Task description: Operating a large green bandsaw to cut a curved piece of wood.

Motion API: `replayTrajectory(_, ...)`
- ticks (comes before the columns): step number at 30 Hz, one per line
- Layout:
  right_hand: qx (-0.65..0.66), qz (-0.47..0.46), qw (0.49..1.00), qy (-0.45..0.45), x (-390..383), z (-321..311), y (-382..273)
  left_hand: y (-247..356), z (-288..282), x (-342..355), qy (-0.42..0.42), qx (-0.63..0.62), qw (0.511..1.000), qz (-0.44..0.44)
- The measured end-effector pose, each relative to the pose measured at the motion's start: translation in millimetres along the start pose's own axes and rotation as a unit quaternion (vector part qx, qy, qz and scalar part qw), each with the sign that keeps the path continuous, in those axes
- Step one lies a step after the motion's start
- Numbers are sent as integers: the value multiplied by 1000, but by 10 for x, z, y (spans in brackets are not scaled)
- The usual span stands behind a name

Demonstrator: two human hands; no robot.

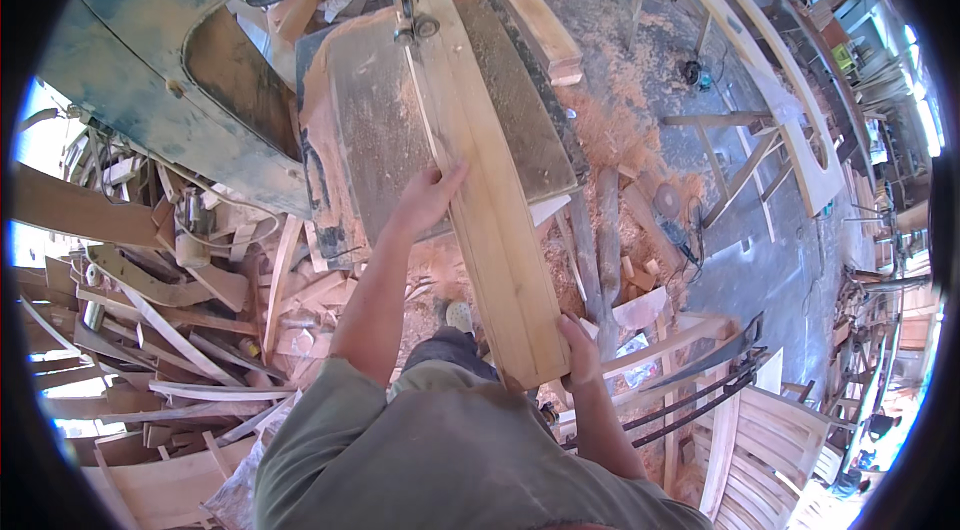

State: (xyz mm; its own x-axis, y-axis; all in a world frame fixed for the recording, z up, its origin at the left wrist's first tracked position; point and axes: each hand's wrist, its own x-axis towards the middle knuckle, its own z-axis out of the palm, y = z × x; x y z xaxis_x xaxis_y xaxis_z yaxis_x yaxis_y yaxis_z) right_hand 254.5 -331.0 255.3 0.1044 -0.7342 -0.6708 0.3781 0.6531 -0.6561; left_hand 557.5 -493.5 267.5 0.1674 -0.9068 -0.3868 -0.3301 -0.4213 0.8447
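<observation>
A long, wide wooden plank (490, 180) runs from near my body away across the dusty metal table (370, 110) of a big green machine (130, 40) that looks like a bandsaw. At the plank's far part, metal guide rollers (417, 26) sit against its left side. My left hand (432, 198) grips the plank's left edge about midway, thumb on top. Close to my body, my right hand (580, 354) holds the right edge at the near end, its fingers partly hidden under the wood.
A thick timber (532, 20) rests at the table's far right. Wood offcuts (170, 330) heap up on the left. Sawdust (625, 120) covers the floor. A curved wooden frame (790, 120) stands on trestles at right; an angle grinder (682, 238) lies below. Slatted wooden pieces (760, 450) stand near right.
</observation>
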Motion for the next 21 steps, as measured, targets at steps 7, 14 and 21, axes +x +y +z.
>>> replayTrajectory(7,-13,43,997,-66,-9,-94,-58,-98,171,-33,20,-115,992,38)
replayTrajectory(14,-33,90,991,-92,72,-197,41,-820,785,-877,2,-162,984,76)
replayTrajectory(21,-68,53,980,-182,57,-98,-117,-708,1119,-2214,-165,-217,962,-32)
